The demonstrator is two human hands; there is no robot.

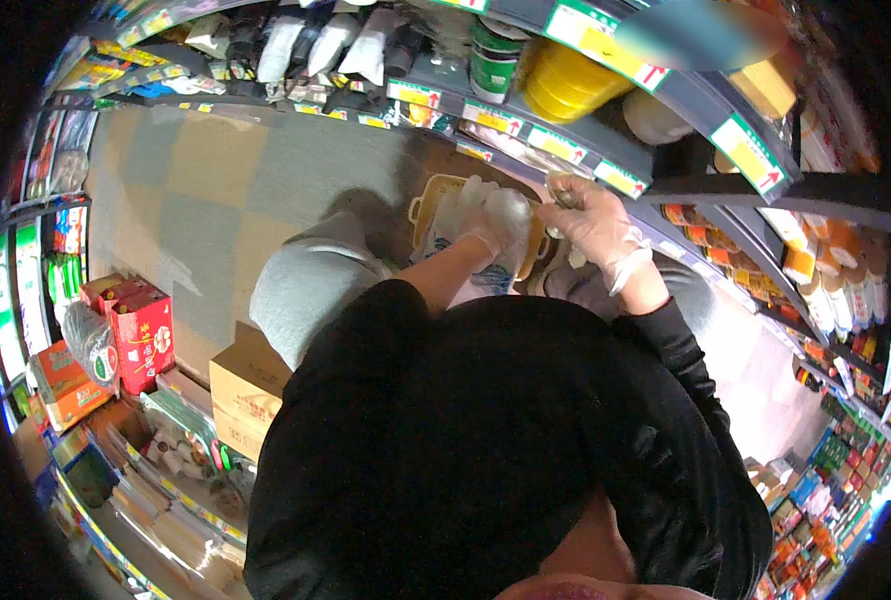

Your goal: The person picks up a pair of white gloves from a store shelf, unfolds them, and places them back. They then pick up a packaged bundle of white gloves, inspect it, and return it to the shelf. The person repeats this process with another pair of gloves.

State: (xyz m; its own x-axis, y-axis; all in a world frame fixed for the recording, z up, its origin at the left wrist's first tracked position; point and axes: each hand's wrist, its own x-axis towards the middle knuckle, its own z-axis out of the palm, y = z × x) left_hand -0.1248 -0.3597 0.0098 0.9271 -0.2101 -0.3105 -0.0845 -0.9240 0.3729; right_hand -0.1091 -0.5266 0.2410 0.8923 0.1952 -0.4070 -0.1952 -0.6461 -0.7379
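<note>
A cream plastic basket (444, 182) stands on the floor between my knees, against the lowest shelf. White, plastic-wrapped packs (451, 212) with some blue print lie in it. My left hand (488, 228), in a thin clear glove, reaches down into the basket and is closed on one of these wrapped packs; its fingertips are partly hidden. To the right of the basket, by the lower shelf edge, my right hand (606, 228) is raised, also gloved. Its fingers are curled together at a small, shiny, darkish thing (566, 190), whose kind I cannot make out.
Shelves ahead hold socks (366, 50), a green tub (494, 60) and yellow round containers (566, 80). A shelf upright (836, 190) stands at the right. Behind my left side are a cardboard box (241, 395) and a red carton (143, 335). Tiled floor (196, 200) extends left.
</note>
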